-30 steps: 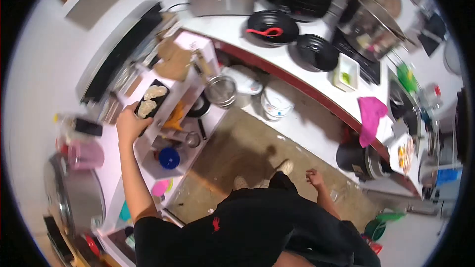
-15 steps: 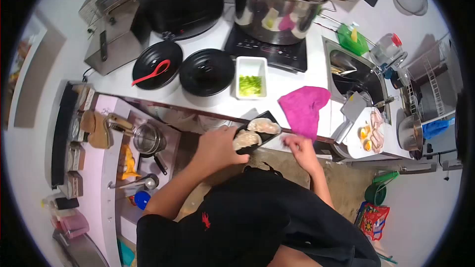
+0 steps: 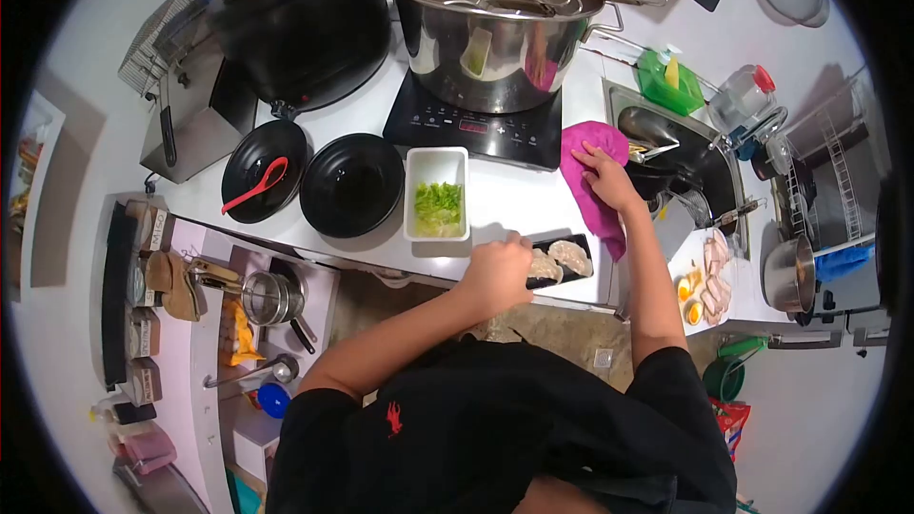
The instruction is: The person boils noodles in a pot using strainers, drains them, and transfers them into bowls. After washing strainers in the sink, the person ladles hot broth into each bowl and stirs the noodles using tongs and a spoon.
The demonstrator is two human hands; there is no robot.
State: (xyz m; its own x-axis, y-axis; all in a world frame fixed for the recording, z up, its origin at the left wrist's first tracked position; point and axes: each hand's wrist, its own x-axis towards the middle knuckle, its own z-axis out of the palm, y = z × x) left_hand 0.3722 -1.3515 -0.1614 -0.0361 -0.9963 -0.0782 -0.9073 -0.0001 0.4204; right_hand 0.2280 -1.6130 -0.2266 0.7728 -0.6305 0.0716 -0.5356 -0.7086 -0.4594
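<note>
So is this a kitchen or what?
Yes, it looks like a kitchen: there's a big metal pot on a hot plate, a sink, and black bowls.

Black bowl [image 3: 249,150] with red spoon [image 3: 259,186]; second black bowl [image 3: 352,186] just beside it, both on white counter [image 3: 514,190]. White rectangular container [image 3: 437,231], chopped greens [image 3: 439,202] inside. Large steel stockpot [image 3: 486,52] on black induction cooker [image 3: 409,136], utensils [image 3: 533,6] across the top. Stainless sink [image 3: 632,97], dishware within; green caddy [image 3: 671,86] at its edge. Halved eggs [image 3: 694,311] beside sliced meat [image 3: 716,276]. Mesh strainer [image 3: 261,298], shelved lower left.
</note>
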